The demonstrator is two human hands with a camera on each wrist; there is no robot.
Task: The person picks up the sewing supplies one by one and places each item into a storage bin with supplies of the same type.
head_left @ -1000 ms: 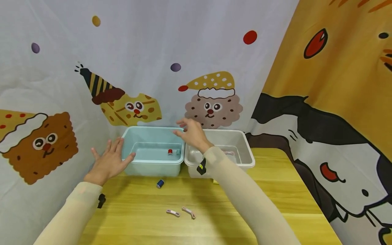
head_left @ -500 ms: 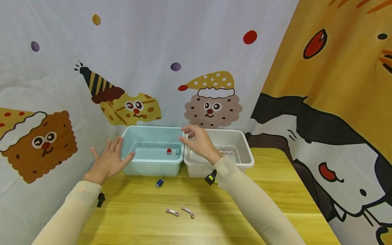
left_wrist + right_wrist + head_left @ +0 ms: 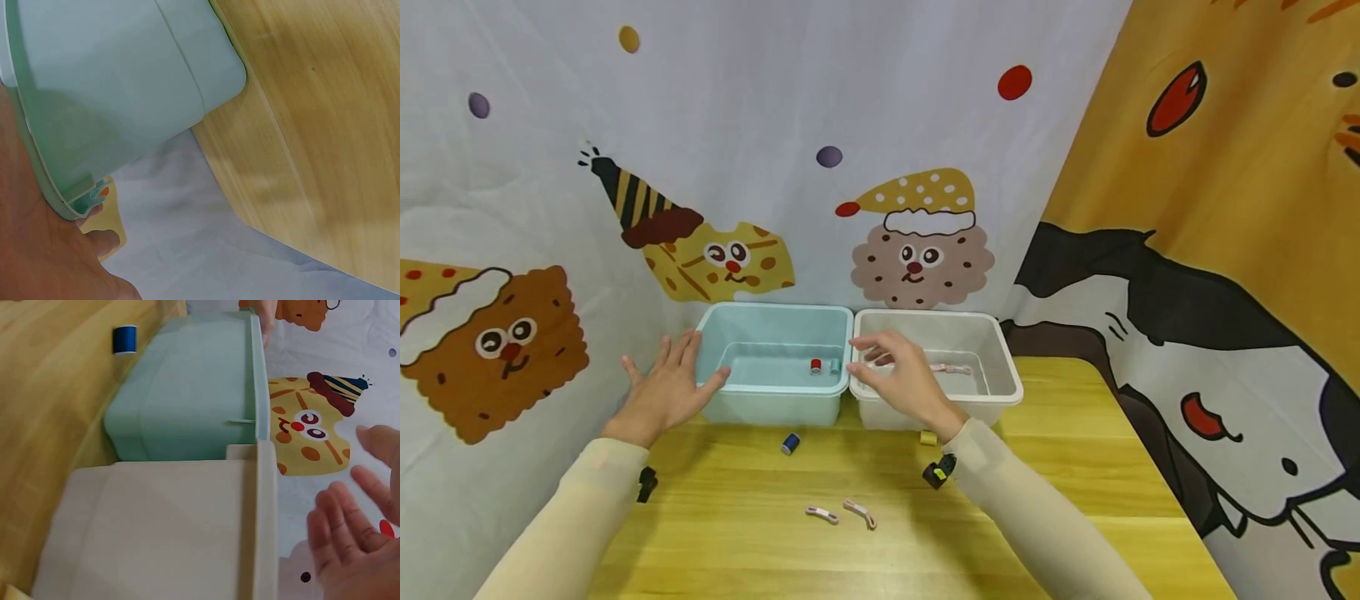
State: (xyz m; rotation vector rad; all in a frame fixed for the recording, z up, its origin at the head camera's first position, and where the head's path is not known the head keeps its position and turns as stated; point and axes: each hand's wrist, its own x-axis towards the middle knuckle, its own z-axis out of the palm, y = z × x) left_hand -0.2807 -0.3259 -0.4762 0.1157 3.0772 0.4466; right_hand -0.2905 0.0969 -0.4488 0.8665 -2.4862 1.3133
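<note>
Along the far edge of the bench (image 3: 760, 558), the blue bin (image 3: 771, 408) is touched by the spread left hand (image 3: 662, 393); over the white bin (image 3: 887, 415) the right hand (image 3: 908, 379) is held, fingers parted from thumb.

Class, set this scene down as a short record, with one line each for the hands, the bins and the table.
Left hand: fingers spread, at the rim of the blue bin
Right hand: above the white bin, holding nothing
Blue bin: red spool, teal spool
White bin: pink strips, number unclear
Table: blue spool, yellow piece, two loose strips
</note>
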